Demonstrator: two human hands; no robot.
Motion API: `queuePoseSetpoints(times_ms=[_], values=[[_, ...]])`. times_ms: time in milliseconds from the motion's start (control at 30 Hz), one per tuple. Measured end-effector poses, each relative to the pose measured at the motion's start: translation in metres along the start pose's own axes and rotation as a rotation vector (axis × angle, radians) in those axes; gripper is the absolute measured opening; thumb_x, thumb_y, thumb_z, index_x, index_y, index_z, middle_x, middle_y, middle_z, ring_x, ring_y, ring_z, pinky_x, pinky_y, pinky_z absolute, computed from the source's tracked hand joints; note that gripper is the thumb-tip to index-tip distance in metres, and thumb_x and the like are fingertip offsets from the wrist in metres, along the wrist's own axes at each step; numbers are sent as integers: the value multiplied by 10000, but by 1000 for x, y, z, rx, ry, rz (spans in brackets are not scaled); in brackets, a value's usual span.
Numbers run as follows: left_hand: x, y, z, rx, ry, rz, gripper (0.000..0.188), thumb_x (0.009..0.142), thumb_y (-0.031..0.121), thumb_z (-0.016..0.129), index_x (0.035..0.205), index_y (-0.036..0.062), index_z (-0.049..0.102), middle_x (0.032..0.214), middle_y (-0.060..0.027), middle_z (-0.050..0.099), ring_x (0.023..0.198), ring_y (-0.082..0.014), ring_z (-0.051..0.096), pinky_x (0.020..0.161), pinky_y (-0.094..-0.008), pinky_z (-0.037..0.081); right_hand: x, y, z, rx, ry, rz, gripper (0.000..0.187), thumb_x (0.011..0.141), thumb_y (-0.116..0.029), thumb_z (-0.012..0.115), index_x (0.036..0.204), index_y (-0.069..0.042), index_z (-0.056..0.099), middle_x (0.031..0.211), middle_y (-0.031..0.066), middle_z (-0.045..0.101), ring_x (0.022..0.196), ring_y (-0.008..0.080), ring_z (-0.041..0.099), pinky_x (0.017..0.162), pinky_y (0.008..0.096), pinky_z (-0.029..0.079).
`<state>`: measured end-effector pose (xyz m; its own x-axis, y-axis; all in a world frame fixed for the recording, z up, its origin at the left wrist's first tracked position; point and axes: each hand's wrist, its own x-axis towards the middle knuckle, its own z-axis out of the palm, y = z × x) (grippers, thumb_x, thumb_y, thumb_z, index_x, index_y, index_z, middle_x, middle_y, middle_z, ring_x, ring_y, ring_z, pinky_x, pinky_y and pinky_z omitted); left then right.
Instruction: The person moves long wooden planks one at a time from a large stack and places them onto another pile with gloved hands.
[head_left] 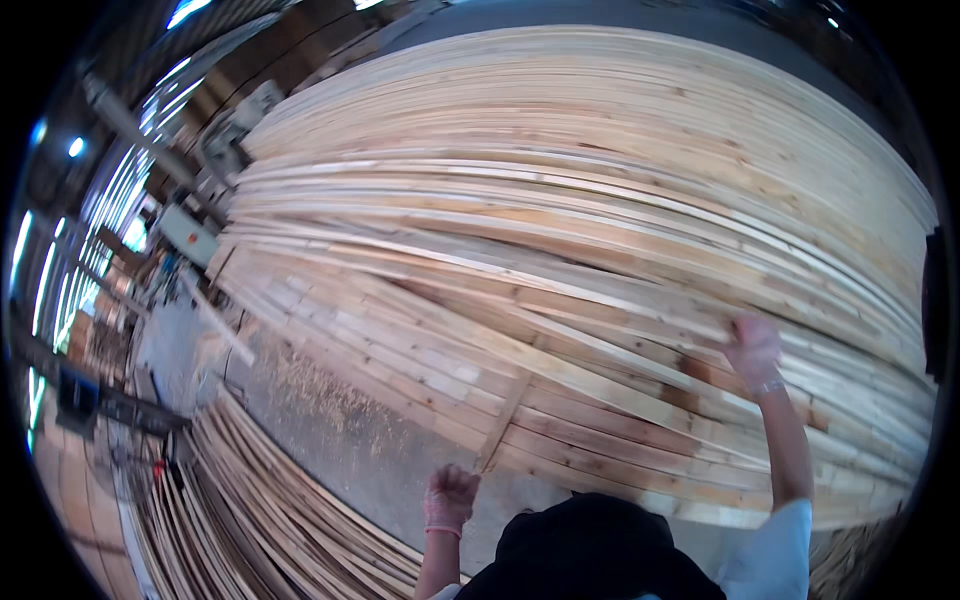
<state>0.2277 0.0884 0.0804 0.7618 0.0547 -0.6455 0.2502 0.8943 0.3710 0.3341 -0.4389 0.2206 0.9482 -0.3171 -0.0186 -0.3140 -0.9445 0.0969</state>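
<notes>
Long pale wooden boards (600, 240) lie side by side in a wide stack before me, several of them loose and crossing at a slant. Over the loose boards at the right is my right hand (752, 350), its arm stretched forward. Motion smears its fingers, and whether it touches a board cannot be told. My left hand (452, 497) is low, beside the near edge of the stack, with its fingers curled in and nothing visible in them. Close to it ends a narrow wooden crosspiece (508, 420) lying across the nearest boards. Both wrists show a band or cuff.
Thin wooden strips (270, 500) lie bundled at the lower left. Sawdust and shavings (325, 395) cover part of the concrete floor between them and the stack. A grey-green box (188, 235) and machinery stand at the far left. A dark rounded shape (590, 550) blocks the bottom centre.
</notes>
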Motion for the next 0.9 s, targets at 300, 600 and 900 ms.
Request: queuePoseSetpoints(times_ms=[300,600,900], values=[[-13,-27,99,98,-553,-369,766,859,671,463,1317,58,467,1141,-60,591,975,-234,560,945,-388,412,-160,-24,-27,525,-597,-57,497,717,-501,733,859,-27,685,712,123,666,600,220,635,593,336,512],[-6,-11,71,-46,-286,-291,499,897,520,557,1208,129,547,1131,-69,626,1075,-254,567,980,-448,420,-267,-79,25,869,-921,138,271,731,-158,789,883,19,651,701,87,673,578,127,632,519,285,500],[-21,12,-24,-155,-117,-251,592,885,651,437,1041,93,559,877,-95,613,833,-303,599,814,-500,488,-360,-101,88,942,-740,3,369,776,-323,749,917,10,680,734,70,675,648,132,625,620,288,513]])
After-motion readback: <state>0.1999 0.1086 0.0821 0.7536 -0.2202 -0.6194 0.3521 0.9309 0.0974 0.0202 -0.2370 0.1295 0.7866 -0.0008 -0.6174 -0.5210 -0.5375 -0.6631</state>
